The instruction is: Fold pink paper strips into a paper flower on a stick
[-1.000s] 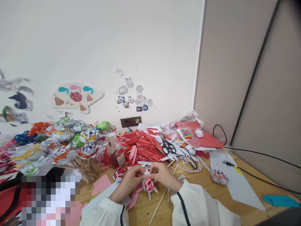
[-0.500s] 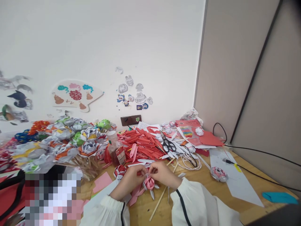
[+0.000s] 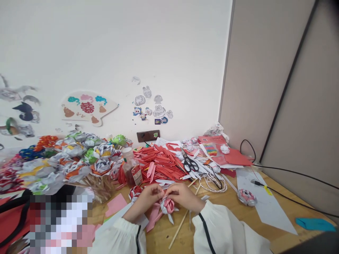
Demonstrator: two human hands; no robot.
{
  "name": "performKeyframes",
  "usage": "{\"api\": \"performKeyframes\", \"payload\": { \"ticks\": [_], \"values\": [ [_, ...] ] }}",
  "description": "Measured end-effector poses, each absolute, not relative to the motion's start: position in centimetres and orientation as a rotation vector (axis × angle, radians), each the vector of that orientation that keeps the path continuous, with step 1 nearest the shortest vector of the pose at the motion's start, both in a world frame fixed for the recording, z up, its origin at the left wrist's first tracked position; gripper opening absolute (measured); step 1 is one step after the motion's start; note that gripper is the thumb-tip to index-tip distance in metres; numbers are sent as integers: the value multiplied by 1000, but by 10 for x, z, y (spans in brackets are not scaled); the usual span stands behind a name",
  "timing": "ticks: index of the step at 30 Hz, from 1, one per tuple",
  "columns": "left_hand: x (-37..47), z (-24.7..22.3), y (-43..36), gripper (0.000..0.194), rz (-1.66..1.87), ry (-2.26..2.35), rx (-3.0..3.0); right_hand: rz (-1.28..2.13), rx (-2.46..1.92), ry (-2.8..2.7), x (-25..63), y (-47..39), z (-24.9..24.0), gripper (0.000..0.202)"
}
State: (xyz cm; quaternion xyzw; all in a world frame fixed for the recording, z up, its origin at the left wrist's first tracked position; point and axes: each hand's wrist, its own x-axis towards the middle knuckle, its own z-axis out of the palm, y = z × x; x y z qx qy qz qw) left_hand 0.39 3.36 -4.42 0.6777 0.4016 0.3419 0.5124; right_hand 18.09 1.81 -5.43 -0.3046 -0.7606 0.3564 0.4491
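Between my two hands is a folded paper flower [image 3: 168, 206] with a pink middle and pale grey-white petals pointing outward. My left hand [image 3: 150, 196] pinches its upper edge from the left, thumb and forefinger together. From the right, my right hand [image 3: 182, 196] pinches the same edge, and the fingertips of both hands nearly meet. Pink folded paper strips [image 3: 153, 217] lie just below my left hand. A thin wooden stick [image 3: 180, 225] rests on the table beneath my right wrist. Behind my left hand sits a red and white paper flower [image 3: 135, 191], partly hidden.
Red folded paper strips [image 3: 161, 164] are heaped behind my hands, with black scissors [image 3: 189, 163] and a pearl string [image 3: 221, 185] to their right. Finished paper flowers [image 3: 74, 150] crowd the left side. A clear bottle [image 3: 128, 155] stands near a small box [image 3: 136, 174]. Black cables [image 3: 291, 197] cross the right.
The flower has turned slightly between my fingers, and a pale petal now shows on its left side. My fingertips have drawn closer together. The view has shifted slightly.
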Motion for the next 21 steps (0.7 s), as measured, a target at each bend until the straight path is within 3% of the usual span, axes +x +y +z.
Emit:
{"api": "performKeyframes", "payload": {
  "ticks": [6, 13, 21],
  "values": [
    [5, -38, 31, 41, 879, 987, 1639, 873, -626, -1985, 191, 13, -35, 19],
    [8, -38, 31, 38, 960, 1037, 1658, 829, -648, -2018, 189, 11, -38, 43],
    [10, -35, 29, 38, 979, 1068, 1643, 667, -609, -2027, 189, 15, -43, 44]
  ]
}}
